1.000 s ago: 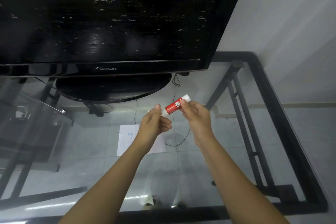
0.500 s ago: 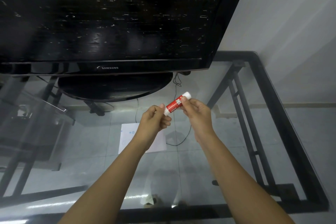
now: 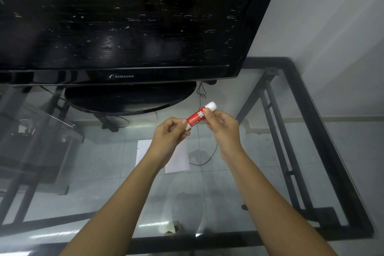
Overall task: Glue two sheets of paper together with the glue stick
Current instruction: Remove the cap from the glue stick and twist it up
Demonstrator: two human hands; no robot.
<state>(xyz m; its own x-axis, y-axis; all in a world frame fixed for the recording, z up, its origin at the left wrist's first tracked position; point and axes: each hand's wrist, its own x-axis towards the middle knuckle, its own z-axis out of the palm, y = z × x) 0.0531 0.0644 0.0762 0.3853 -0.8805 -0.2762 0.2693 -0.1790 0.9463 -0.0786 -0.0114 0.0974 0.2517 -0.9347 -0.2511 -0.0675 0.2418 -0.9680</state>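
Note:
A red glue stick [image 3: 196,117] with white ends is held tilted in the air over the glass table, between both hands. My left hand [image 3: 169,138] pinches its lower white end. My right hand [image 3: 223,129] grips the upper part, just below the white cap. White paper [image 3: 177,161] lies flat on the glass beneath my left hand, which with its forearm hides most of it; whether it is one sheet or two I cannot tell.
A large black television [image 3: 124,27] on an oval base [image 3: 128,100] fills the back of the glass table [image 3: 259,203]. The table has a black metal frame [image 3: 324,131]. A thin black cable [image 3: 204,159] curls beside the paper. A white wall stands at the right.
Both hands with the glue stick have risen slightly toward the television. The grip on both ends is the same.

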